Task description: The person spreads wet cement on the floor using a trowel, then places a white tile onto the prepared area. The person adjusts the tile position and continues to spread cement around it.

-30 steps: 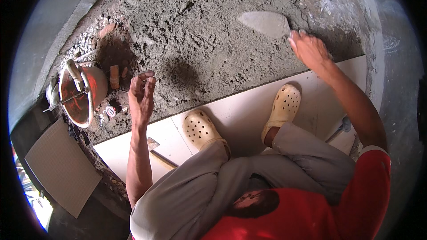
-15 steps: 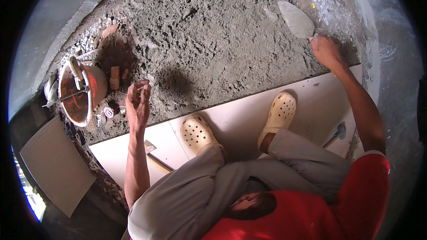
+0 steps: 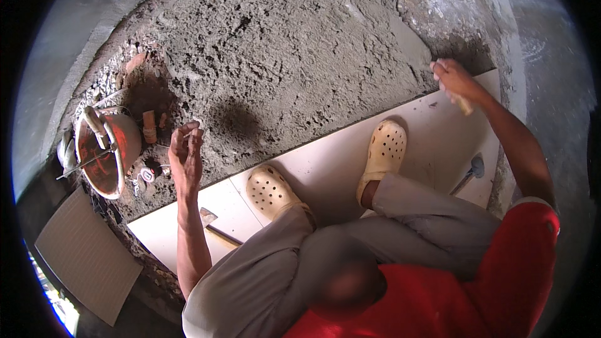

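Observation:
My right hand [image 3: 456, 79] is wrapped round the handle of a trowel. The trowel's grey blade [image 3: 408, 49] lies on the rough wet mortar [image 3: 300, 56], near its right edge; its colour blends with the mortar. A light wooden handle end shows below my fist. My left hand [image 3: 186, 153] hangs over the mortar's near-left edge, fingers loosely bent and apart, with nothing seen in them. Its shadow falls on the mortar beside it. Left of that hand stands a tilted reddish bucket [image 3: 125, 144] with a handle across its mouth.
White tiles [image 3: 313, 159] border the mortar, under my two cream clogs. A hammer [image 3: 216, 228] lies on the left tiles, a dark-headed mallet [image 3: 474, 168] on the right. Brick pieces [image 3: 149, 126] and a small red-and-white case [image 3: 148, 174] lie near the bucket. A loose tile [image 3: 87, 253] rests at lower left.
My right hand has turned and drawn the trowel nearer the tile edge, its blade now lower on the mortar. My left hand stays near the same spot. The view has shifted slightly.

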{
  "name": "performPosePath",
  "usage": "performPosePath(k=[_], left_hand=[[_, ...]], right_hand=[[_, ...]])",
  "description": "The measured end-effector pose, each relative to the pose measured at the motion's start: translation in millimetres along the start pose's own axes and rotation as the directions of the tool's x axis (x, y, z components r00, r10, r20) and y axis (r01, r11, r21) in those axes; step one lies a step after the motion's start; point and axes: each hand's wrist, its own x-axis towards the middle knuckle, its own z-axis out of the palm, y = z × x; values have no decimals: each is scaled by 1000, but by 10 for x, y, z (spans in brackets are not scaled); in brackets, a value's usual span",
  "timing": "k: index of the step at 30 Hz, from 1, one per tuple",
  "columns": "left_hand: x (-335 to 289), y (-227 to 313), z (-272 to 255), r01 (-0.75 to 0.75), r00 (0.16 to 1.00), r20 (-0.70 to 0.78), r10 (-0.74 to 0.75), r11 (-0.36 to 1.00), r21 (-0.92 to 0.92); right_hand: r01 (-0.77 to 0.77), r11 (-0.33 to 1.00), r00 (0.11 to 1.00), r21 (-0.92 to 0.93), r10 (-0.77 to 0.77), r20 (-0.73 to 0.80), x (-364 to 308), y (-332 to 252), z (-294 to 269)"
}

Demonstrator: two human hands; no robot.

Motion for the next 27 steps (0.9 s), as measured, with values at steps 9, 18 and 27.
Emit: performPosePath(k=[9, 18, 27], left_hand=[[19, 32, 59, -75, 996, 48, 77, 997, -25], [-49, 97, 173, -76, 997, 0, 76, 997, 9], [-64, 173, 128, -52, 998, -15, 55, 992, 116]], right_hand=[[-348, 844, 935, 408, 282, 215, -1044, 304, 46], [-360, 311, 919, 880, 279, 277, -849, -111, 1482], [159, 894, 981, 419, -94, -171, -456, -426, 1734]])
